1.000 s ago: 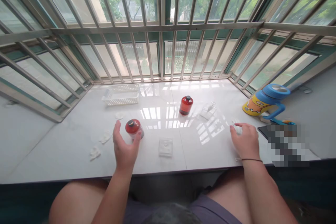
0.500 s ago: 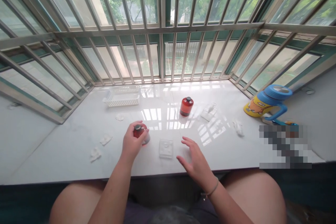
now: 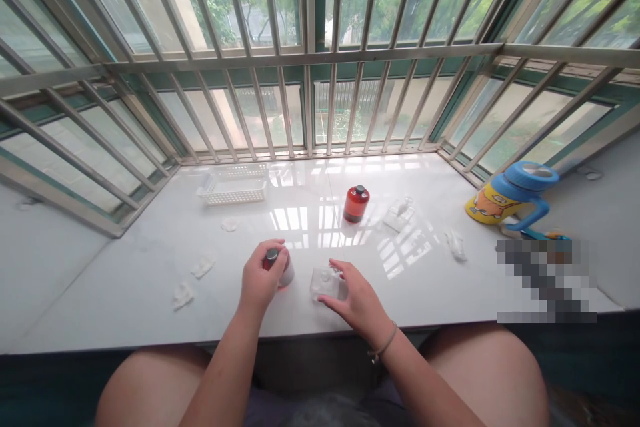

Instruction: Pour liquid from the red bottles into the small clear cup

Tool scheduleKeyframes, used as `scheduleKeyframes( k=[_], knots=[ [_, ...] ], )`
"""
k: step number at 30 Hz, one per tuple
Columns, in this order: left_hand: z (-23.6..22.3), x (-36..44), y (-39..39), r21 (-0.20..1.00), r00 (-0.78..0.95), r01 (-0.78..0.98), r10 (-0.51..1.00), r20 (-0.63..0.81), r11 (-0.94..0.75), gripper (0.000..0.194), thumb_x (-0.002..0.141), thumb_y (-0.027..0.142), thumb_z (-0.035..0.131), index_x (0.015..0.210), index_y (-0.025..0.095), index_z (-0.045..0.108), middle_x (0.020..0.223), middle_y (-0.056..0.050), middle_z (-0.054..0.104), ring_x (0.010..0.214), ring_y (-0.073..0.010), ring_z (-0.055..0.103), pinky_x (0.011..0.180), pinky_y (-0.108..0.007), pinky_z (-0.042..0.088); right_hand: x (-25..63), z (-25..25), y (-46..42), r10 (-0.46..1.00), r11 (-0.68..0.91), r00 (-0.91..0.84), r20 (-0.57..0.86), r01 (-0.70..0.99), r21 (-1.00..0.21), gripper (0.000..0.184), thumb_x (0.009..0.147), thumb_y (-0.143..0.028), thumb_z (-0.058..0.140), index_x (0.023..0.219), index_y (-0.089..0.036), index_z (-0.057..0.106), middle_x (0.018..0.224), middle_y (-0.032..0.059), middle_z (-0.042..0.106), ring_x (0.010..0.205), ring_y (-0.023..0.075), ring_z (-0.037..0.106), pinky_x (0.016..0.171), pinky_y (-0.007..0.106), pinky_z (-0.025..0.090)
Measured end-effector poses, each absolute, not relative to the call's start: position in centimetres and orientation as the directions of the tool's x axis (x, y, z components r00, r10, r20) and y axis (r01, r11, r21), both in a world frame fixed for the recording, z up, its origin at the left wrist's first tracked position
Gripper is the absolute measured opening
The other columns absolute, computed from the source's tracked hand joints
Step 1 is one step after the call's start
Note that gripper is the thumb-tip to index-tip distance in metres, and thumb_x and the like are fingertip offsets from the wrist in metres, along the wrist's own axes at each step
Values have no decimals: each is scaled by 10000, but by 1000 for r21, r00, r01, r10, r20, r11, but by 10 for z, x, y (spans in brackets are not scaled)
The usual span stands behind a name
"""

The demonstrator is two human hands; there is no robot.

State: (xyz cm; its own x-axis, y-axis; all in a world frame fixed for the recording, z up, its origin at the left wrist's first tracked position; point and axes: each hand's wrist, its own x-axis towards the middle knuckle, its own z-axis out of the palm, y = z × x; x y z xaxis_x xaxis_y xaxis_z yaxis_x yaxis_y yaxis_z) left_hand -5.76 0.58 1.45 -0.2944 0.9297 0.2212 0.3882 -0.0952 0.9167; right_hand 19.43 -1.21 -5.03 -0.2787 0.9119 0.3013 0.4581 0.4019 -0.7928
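My left hand is wrapped round a small red bottle with a black cap, held tilted just above the white sill. Right beside it, my right hand grips a small clear plastic box by its edge, its fingers curled on it. A second red bottle with a black cap stands upright farther back, near the middle of the sill, clear of both hands.
A white slatted basket sits at the back left. Small white scraps lie left of my hands, clear wrappers and a white piece to the right. A yellow and blue jug lies at the far right. Window bars close off the back.
My left hand closed on the near red bottle and carried it rightward. My right hand swept in from the far right and took hold of the clear box.
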Motion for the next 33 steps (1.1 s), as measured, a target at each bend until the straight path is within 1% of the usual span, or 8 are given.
scheduleKeyframes(
  k=[5,10,13,17,19,24,29,33],
  knots=[
    [20,-53,3,933,-276,354,946,171,-66,225,924,447,745,891,226,728,1258,-90,767,1183,-285,719,1020,-419,584,214,-53,-11,940,339,-222,260,498,-798,679,908,-458,831,1484,-276,523,1453,129,633,1343,331,640,1144,568,563],
    [19,-41,-1,965,-335,262,936,113,-23,322,876,435,820,918,235,572,1262,-92,771,1125,-267,743,955,-420,610,224,-56,-6,948,316,-200,247,522,-792,694,912,-467,821,1503,-290,504,1483,122,616,1378,335,615,1153,574,558],
    [17,-36,-2,973,-358,223,923,143,-64,424,845,399,861,982,258,485,1222,-74,785,1147,-255,744,1027,-452,581,226,-56,-4,952,305,-178,248,524,-795,684,909,-471,822,1495,-296,517,1476,118,624,1374,341,621,1139,579,569],
    [17,-38,-3,962,-323,266,934,152,-64,498,805,388,890,1156,267,558,1266,-76,770,1224,-274,721,1111,-491,535,226,-55,-3,950,313,-161,269,520,-795,662,902,-471,825,1477,-292,551,1458,119,644,1358,347,636,1107,574,592],
    [17,-39,-3,958,-303,282,944,133,-45,451,802,392,890,1117,262,593,1286,-80,762,1240,-285,714,1110,-495,533,226,-56,-3,950,312,-159,269,520,-795,659,903,-473,823,1476,-289,552,1458,122,643,1357,348,636,1104,575,594],
    [15,-37,-4,979,-351,194,928,125,-59,528,774,342,919,1025,273,460,1258,-71,767,1229,-278,714,1073,-499,550,226,-58,-4,955,296,-169,243,525,-798,674,914,-479,815,1490,-291,521,1484,121,619,1379,339,614,1120,575,583],
    [14,-38,-4,967,-306,250,944,123,-45,459,786,368,906,1070,260,562,1296,-84,745,1233,-282,706,1094,-495,532,225,-57,-4,956,294,-158,248,522,-801,671,910,-484,816,1487,-297,528,1472,108,632,1371,325,621,1093,539,608],
    [12,-37,-3,979,-347,196,930,125,-59,540,753,334,928,968,269,438,1247,-69,766,1194,-268,723,1059,-479,552,225,-56,-5,954,299,-143,263,515,-803,657,902,-483,819,1473,-303,550,1458,101,646,1354,322,639,1066,518,628]
  ],
)
